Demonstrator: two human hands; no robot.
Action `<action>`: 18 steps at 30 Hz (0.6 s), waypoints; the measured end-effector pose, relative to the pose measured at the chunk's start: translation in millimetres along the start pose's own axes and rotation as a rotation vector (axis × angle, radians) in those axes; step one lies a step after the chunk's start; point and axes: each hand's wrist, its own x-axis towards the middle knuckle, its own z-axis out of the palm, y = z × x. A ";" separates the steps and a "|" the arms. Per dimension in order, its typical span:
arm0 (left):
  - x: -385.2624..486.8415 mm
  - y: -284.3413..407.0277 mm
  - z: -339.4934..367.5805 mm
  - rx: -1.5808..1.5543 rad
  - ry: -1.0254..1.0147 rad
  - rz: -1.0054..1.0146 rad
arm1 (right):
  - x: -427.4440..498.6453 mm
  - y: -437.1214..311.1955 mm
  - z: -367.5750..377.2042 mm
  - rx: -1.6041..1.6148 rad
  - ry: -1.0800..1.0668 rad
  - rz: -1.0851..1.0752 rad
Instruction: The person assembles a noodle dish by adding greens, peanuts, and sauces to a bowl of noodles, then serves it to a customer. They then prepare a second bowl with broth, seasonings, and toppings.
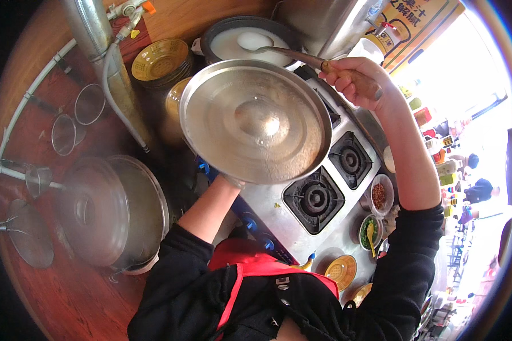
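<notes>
A round metal pot lid [213, 123] is held up before me, its hollow inner face towards me and wet. My left hand [234, 181] grips it from behind at the lower edge; most of the fingers are hidden by it. My right hand [354, 79] is closed around the wooden handle of a ladle [292, 54]. The ladle's bowl, full of white liquid, is over a large dark pot [205, 40] of milky broth [224, 47]. The lid's upper rim overlaps the near side of that pot.
A steel gas stove [277, 217] with several burners [315, 199] lies below the lid. Yellow bowls [158, 59] are stacked at left. A steaming pot [164, 204] has its lid [89, 213] tilted. Peanuts [379, 196], chopped greens [367, 228] and another yellow bowl [341, 270] stand at right.
</notes>
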 end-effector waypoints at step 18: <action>86.2 -8.0 3.3 0.270 -0.008 0.035 | -158.2 47.3 0.3 0.099 0.029 -0.139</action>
